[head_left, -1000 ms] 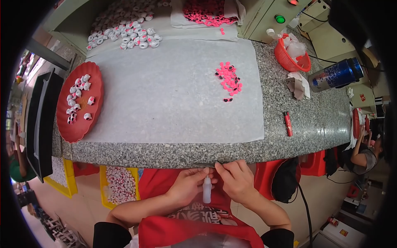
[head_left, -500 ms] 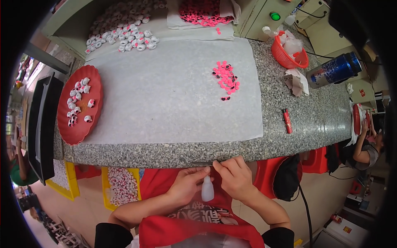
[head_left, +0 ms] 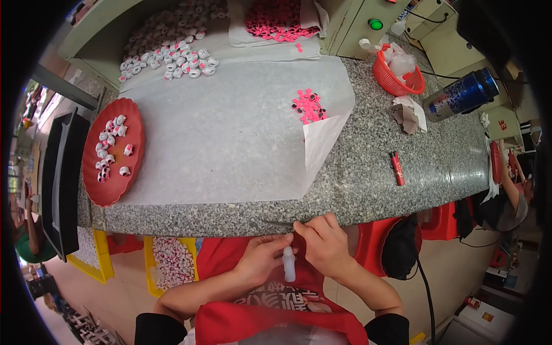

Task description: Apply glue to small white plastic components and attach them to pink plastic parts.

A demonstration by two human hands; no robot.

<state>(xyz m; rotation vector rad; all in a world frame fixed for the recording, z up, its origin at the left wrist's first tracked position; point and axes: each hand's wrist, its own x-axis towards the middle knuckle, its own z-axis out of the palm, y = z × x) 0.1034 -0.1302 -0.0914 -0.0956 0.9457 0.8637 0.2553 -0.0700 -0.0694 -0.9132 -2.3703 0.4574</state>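
Observation:
At the table's front edge, my left hand [head_left: 261, 257] is closed around the neck of a small translucent squeeze bottle [head_left: 289, 269], which hangs with its body down. Close beside it, my right hand [head_left: 324, 244] is closed on a thin dark pointed tool, seemingly tweezers [head_left: 278, 223], whose end points left over the granite. Small pink pieces [head_left: 309, 105], some with black spots, lie on a white paper sheet [head_left: 218, 144]. The sheet's near right corner is folded over and hides part of them. White pieces with pink marks [head_left: 109, 138] lie in a red scalloped plate [head_left: 123, 187] at the left.
More white pieces [head_left: 190, 63] and a pink heap [head_left: 276, 23] sit at the back. On the right are a red basket [head_left: 388, 86], crumpled paper [head_left: 406, 118], a blue tumbler [head_left: 460, 95] and a red cylinder [head_left: 397, 168]. Yellow bins [head_left: 150, 276] stand below the table at left.
The paper's near right corner has lifted and folded inward, covering some pink pieces. The bottle looks narrower now. Both hands keep nearly the same place, and more of the dark tool shows.

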